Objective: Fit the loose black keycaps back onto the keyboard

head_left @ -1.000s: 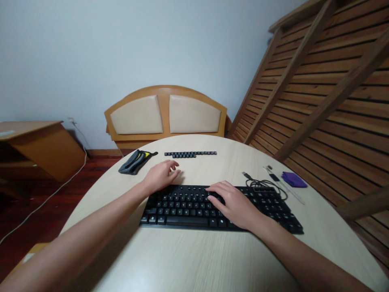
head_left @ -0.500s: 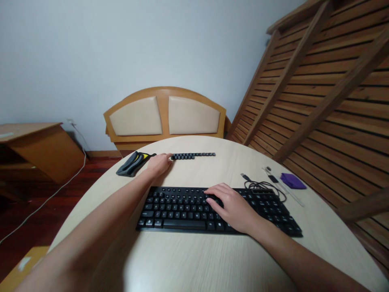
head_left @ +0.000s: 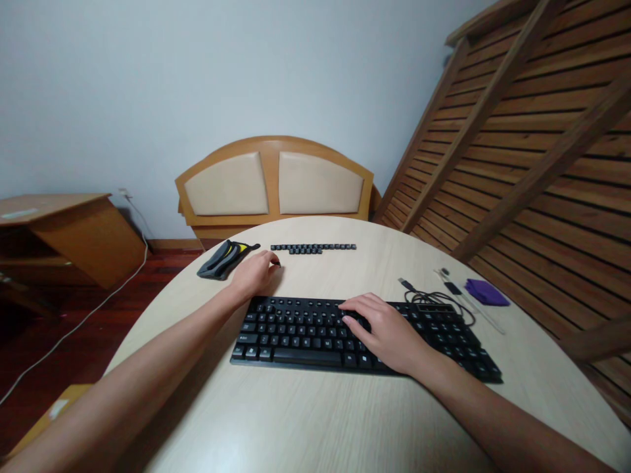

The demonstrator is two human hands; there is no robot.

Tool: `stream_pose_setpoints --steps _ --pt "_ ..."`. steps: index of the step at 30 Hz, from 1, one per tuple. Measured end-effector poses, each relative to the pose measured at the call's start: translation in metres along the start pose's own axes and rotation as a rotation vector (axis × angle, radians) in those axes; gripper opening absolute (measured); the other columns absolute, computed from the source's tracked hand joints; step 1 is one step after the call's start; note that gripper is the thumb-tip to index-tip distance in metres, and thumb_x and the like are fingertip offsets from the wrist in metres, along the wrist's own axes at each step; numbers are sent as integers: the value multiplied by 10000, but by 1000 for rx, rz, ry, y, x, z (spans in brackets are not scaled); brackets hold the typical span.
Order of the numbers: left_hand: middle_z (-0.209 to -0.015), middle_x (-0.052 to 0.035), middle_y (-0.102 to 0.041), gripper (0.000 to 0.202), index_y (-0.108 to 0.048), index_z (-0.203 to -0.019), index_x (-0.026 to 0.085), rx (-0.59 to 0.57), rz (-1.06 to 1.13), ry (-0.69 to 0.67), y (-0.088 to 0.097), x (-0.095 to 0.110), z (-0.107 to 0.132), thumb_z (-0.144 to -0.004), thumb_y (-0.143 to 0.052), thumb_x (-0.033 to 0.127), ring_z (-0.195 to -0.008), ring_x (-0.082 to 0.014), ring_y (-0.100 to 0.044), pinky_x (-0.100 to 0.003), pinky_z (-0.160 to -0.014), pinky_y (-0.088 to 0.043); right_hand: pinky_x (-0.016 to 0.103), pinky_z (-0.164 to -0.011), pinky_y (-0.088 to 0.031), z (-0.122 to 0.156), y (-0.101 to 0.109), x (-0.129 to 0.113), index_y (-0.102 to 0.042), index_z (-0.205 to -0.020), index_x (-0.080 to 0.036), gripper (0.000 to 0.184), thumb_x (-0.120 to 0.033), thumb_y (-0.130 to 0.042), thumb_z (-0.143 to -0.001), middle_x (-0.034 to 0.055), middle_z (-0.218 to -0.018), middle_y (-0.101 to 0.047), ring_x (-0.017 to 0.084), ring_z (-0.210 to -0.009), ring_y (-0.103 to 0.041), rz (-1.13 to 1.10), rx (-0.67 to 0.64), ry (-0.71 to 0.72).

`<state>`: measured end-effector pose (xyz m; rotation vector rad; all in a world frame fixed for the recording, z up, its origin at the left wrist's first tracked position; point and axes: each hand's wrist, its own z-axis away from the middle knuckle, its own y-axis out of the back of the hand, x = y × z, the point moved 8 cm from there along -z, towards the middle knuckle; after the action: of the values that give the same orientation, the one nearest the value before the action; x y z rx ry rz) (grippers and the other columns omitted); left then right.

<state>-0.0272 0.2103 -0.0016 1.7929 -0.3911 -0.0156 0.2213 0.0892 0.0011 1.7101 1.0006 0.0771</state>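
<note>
My left hand is held above the table just beyond the keyboard's far left corner. Its fingers are closed in a pinch on a small black keycap. Past it lie two rows of loose black keycaps, a long one at the back and a shorter one in front. The black keyboard lies across the near part of the table; bare spots appear in its upper rows. My right hand rests on the keyboard right of centre, thumb apart from the fingers, and hides the keys beneath.
A grey and yellow pouch-like item lies left of my left hand. The coiled USB cable, a thin white tool and a purple cloth are on the right. A wooden headboard stands behind the round table.
My left hand has drawn back toward me from the left end of the keycap rows, now with a keycap in its fingers. My right hand stays on the keyboard. The view has shifted slightly.
</note>
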Motion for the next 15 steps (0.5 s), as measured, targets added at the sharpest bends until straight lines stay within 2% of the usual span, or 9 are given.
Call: stream_pose_setpoints --steps 3,5,8,11,15 --pt "-1067 -77 -704 216 -636 -1099 184 -3 141 -76 8 11 30 -953 -531 303 -950 -237 -671 -344 -834 -533 420 -929 -519 0 1 -1 -671 -1097 -198 198 -267 -522 -986 79 -1071 -713 228 -1040 -631 11 7 -1" --pt "-1128 -71 -694 254 -616 -1164 195 -8 230 -129 13 19 50 -980 -495 321 -954 -202 -667 -325 -844 -539 425 -921 -527 -1 1 -2 -675 -1095 -202 202 -266 -519 -985 79 -1070 -718 229 -1033 -638 22 11 -1" --pt "-1091 -67 -711 228 -655 -1090 203 -46 400 -177 17 26 73 -976 -498 322 -959 -199 -666 -342 -863 -539 431 -918 -535 -1 1 -4 -678 -1103 -196 217 -267 -508 -989 83 -1076 -725 233 -1028 -645 50 10 0" --pt "-1080 -62 -725 215 -689 -1052 214 -100 498 -169 18 27 82 -954 -538 332 -1018 -224 -655 -392 -930 -510 434 -919 -540 -1 1 -5 -680 -1118 -182 234 -262 -500 -991 88 -1087 -728 237 -1025 -651 81 0 12" --pt "-1069 -47 -735 210 -716 -1040 226 -142 493 -170 17 27 83 -941 -568 337 -1030 -226 -652 -396 -952 -494 436 -925 -549 0 0 -5 -685 -1146 -174 264 -268 -488 -997 96 -1113 -729 242 -1037 -658 109 -16 30"
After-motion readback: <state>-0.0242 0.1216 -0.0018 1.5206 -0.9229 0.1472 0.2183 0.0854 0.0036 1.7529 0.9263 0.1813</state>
